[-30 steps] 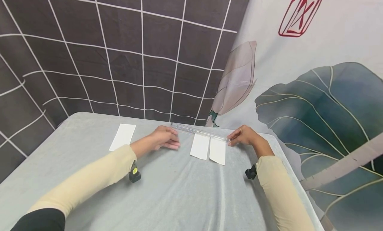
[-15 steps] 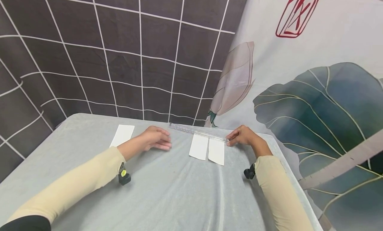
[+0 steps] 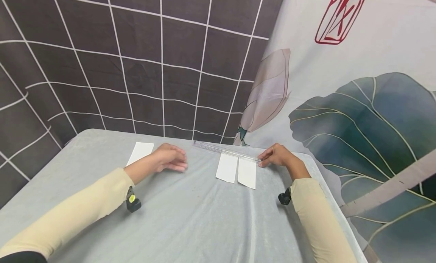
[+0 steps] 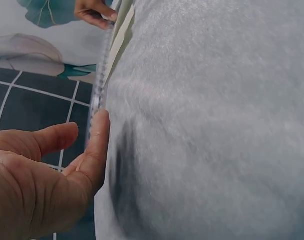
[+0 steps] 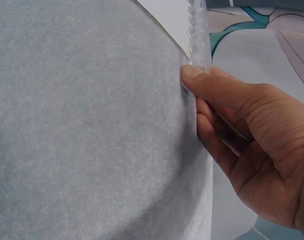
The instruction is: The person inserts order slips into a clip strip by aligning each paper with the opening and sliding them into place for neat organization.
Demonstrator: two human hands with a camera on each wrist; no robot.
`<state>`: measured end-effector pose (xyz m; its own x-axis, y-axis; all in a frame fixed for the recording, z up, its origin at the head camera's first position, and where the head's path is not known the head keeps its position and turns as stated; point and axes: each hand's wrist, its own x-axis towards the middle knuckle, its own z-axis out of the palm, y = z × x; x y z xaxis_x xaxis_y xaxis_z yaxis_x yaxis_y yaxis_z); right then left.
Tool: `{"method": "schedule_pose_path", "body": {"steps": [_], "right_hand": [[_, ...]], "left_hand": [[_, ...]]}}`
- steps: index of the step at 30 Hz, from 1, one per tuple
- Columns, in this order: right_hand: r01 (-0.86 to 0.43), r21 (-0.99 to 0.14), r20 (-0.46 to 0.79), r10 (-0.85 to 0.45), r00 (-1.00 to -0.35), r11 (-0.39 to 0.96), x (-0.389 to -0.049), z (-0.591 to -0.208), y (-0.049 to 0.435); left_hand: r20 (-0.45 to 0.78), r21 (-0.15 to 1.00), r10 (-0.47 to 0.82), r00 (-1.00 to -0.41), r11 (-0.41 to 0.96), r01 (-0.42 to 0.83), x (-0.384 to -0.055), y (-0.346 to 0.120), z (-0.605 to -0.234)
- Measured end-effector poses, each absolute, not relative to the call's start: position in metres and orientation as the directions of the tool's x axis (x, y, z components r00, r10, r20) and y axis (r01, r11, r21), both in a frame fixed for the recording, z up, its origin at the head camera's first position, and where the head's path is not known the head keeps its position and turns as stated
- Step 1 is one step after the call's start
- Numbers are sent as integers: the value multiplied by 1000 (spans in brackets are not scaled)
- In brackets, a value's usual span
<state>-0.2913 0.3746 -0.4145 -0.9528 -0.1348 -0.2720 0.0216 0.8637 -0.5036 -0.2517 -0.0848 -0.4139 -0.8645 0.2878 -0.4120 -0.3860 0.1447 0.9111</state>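
Note:
A long clear plastic strip (image 3: 225,150), ruler-like with a scalloped edge, lies slantwise near the far edge of the table. My right hand (image 3: 280,155) pinches its right end between thumb and fingers, as the right wrist view also shows. Two white paper cards, a left card (image 3: 226,167) and a right card (image 3: 246,173), extend from the strip's near side; their top ends meet it. My left hand (image 3: 169,157) hovers left of the strip, fingers extended and holding nothing. Behind the left wrist lies a third white card (image 3: 140,151), partly covered by the forearm.
A pale grey cloth with some creases covers the table (image 3: 201,217). Behind it hangs a dark curtain (image 3: 136,73) with a white grid. To the right is a white hanging (image 3: 306,66) printed with large leaves.
My left hand has drawn away to the left from the strip, its forearm now covering part of the third card. My right hand keeps its hold on the strip, which stays in place.

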Motion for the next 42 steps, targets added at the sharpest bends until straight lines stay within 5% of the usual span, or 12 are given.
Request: {"method": "schedule_pose_path", "body": {"steps": [42], "right_hand": [[26, -501, -273, -129, -953, 865, -291, -414, 374]], "left_hand": [[-405, 914, 242, -882, 138, -382, -238, -150, -405]]}}
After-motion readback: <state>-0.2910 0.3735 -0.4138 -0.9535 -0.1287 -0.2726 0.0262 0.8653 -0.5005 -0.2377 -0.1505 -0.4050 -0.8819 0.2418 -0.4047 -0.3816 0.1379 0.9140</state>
